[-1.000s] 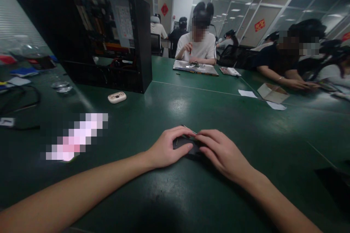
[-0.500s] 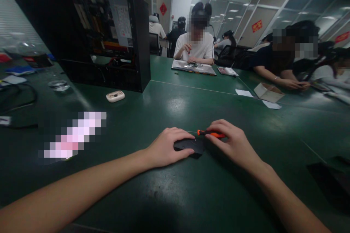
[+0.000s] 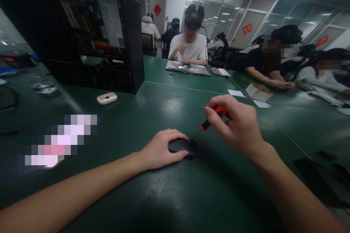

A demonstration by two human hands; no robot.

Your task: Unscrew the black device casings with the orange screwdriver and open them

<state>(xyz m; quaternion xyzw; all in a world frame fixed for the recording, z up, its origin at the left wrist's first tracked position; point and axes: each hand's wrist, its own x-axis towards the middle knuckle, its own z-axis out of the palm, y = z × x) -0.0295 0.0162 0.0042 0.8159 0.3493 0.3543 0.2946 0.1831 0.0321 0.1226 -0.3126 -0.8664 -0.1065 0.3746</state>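
A small flat black plastic case (image 3: 180,146) with tiny screw spots on its top lies on the table; its exact kind is not clear. My left hand (image 3: 165,149) is wrapped round its left side, the thumb along the near edge and the fingers over the far edge. In my right hand (image 3: 236,123) is a screwdriver (image 3: 204,125) with an orange and black handle. It tilts, its thin shaft pointing down and left. The tip is at the far right part of the case; whether it sits in a screw cannot be made out.
An open black computer tower (image 3: 133,51) stands at the back left. Before it lie a cream earbud case (image 3: 107,98) and a blurred-out bright phone-like object (image 3: 58,143). A small carton (image 3: 259,92) and papers lie at right. Across the green table (image 3: 164,196) a person (image 3: 188,47) works on a panel.
My right hand has come away from the case, turned the screwdriver from nearly flat to steeply tilted, and brought its tip to the case. My left hand has kept its hold. The view has shifted slightly.
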